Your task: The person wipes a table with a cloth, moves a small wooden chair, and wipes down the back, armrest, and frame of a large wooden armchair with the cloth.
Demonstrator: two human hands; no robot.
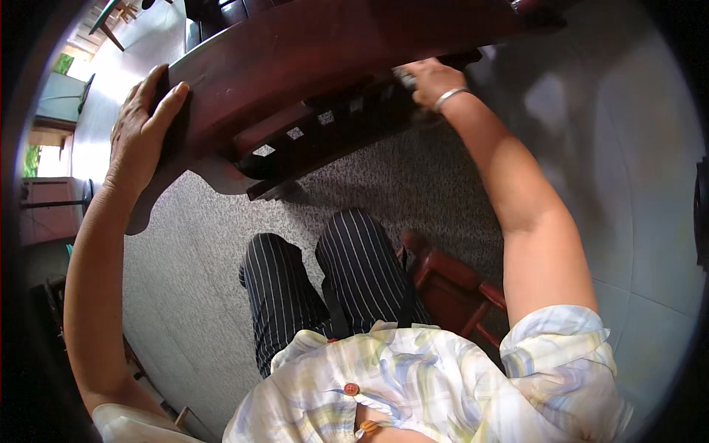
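Observation:
A broad, dark red polished board (310,66) of a wooden furniture piece crosses the view in front of me. My left hand (145,119) lies over its left end, thumb and fingers spread either side of the corner. Below the board, at the right, my right hand (437,83) reaches against the underside and wears a silver bangle (450,98). Its fingers press on a small greyish cloth (407,77), which is blurred and partly hidden. Beneath the board runs a dark lower rail with square openings (327,117), and a curved wooden foot (221,174) shows at the left.
A small red wooden stool or chair (454,282) stands close by my right knee. Speckled grey floor (188,266) lies under me, with pale tiles (620,232) at the right. At the far left are a table (105,27) and a pink panel (50,213).

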